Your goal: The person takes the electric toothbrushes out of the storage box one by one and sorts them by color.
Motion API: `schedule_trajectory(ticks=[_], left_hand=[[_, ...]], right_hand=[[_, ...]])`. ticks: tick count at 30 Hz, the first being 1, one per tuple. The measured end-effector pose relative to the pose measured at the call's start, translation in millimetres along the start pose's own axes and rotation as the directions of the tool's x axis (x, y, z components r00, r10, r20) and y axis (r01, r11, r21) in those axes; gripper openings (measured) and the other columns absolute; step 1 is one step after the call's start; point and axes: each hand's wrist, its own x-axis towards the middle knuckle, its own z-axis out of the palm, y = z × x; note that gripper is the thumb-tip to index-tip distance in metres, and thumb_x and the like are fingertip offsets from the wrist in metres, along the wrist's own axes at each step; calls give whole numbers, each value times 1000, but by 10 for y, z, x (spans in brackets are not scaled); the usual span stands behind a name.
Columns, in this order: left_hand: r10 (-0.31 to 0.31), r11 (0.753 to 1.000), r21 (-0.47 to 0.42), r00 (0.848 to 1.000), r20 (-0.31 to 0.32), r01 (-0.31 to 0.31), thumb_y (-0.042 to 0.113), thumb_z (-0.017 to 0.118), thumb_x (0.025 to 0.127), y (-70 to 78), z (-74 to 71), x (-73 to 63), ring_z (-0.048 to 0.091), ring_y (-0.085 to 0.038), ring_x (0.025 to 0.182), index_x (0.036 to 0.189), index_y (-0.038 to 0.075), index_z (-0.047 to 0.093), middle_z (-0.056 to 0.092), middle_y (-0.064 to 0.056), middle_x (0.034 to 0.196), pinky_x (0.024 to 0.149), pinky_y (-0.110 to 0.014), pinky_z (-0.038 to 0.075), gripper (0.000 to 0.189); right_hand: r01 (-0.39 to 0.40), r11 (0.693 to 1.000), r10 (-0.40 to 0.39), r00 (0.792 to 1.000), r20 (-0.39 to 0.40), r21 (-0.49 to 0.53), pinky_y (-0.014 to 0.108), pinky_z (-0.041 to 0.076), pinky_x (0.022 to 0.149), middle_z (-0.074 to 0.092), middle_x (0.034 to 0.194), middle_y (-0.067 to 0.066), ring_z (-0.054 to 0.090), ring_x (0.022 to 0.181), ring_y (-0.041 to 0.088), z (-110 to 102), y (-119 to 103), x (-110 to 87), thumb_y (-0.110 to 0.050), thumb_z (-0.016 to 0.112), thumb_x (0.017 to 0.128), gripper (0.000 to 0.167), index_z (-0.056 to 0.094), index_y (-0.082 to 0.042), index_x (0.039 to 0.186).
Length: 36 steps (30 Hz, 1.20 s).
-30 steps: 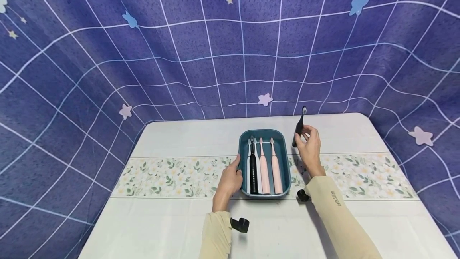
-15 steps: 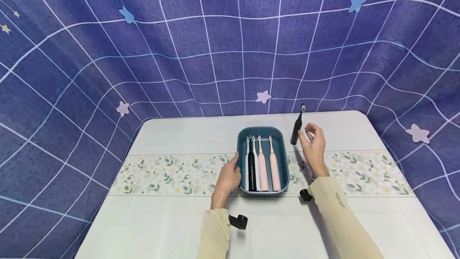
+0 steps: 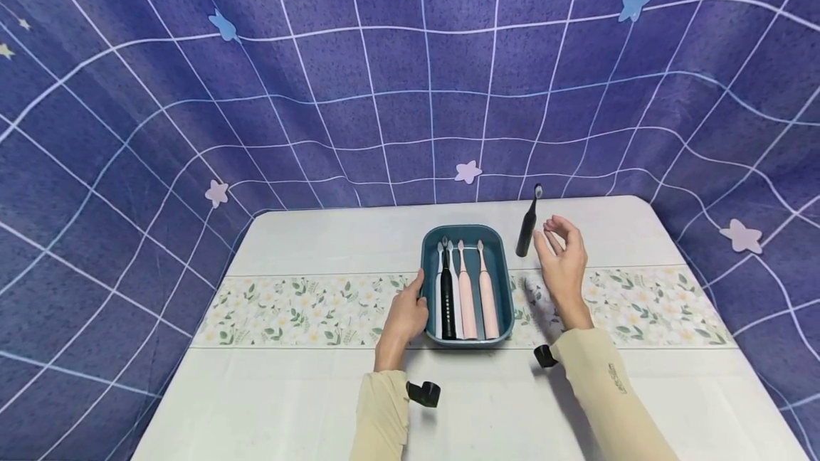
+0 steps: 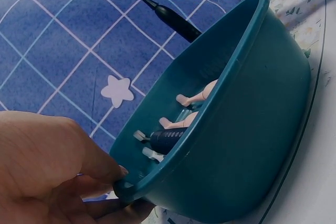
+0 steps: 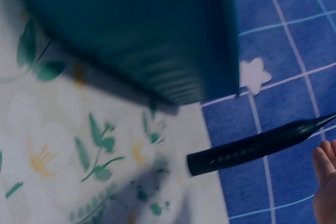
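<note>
A teal plastic bin [image 3: 512, 304] stands on the table, with my left hand [image 3: 406, 311] at its left side. The left wrist view shows that hand [image 4: 47, 161] pinching the rim between thumb and fingers. Lying in the bin are a black electric toothbrush [image 3: 448, 308], two pink ones [image 3: 489, 304] and two white ones, partly hidden by the black. Another black electric toothbrush [image 3: 527, 232] stands upright on the table right of the bin, head up. Just right of it, my right hand [image 3: 565, 262] hovers apart from it, fingers loosely bent, holding nothing.
The white table [image 3: 307, 397] has a floral band [image 3: 307, 311] across its middle. Behind and at both sides hangs a blue curtain [image 3: 397, 119] with a grid and stars. Black wrist cameras [image 3: 424, 394] sit on both wrists.
My right hand has let go of the black toothbrush and drawn back to the right; the toothbrush now stands by itself. My left hand stays on the bin's rim.
</note>
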Motion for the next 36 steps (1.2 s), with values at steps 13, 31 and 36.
schedule_trajectory(ticks=[13, 31, 36], left_hand=[[6, 1000, -2, 1000, -6, -6, 5, 44, 98, 0, -5, -5, 43, -35, 133, 150, 12, 31, 40, -19, 148, 96, -47, 42, 54], [9, 1000, -8, 1000, 3, -9, 5, 43, 99, 1, -13, 0, 39, -34, 135, 151, 12, 31, 39, -17, 149, 102, -47, 40, 54], [6, 1000, -12, 1000, 6, -6, 6, 43, 99, 5, -12, -7, 39, -34, 136, 151, 13, 31, 39, -17, 150, 104, -48, 38, 54]], right_hand=[[70, 995, -75, 994, 78, 65, 42, 46, 96, 51, 118, 38, 53, 111, 49, 110, -292, -85, 12, 63, 84, 44, 46, 21, 123], [21, 997, -37, 973, 228, 75, 47, 45, 96, 50, 121, 37, 53, 113, 48, 328, -321, -244, 11, 64, 83, 46, 46, 20, 124], [-2, 999, -10, 965, 263, 47, 46, 45, 96, 50, 122, 37, 53, 114, 47, 374, -327, -291, 10, 64, 83, 47, 46, 20, 125]])
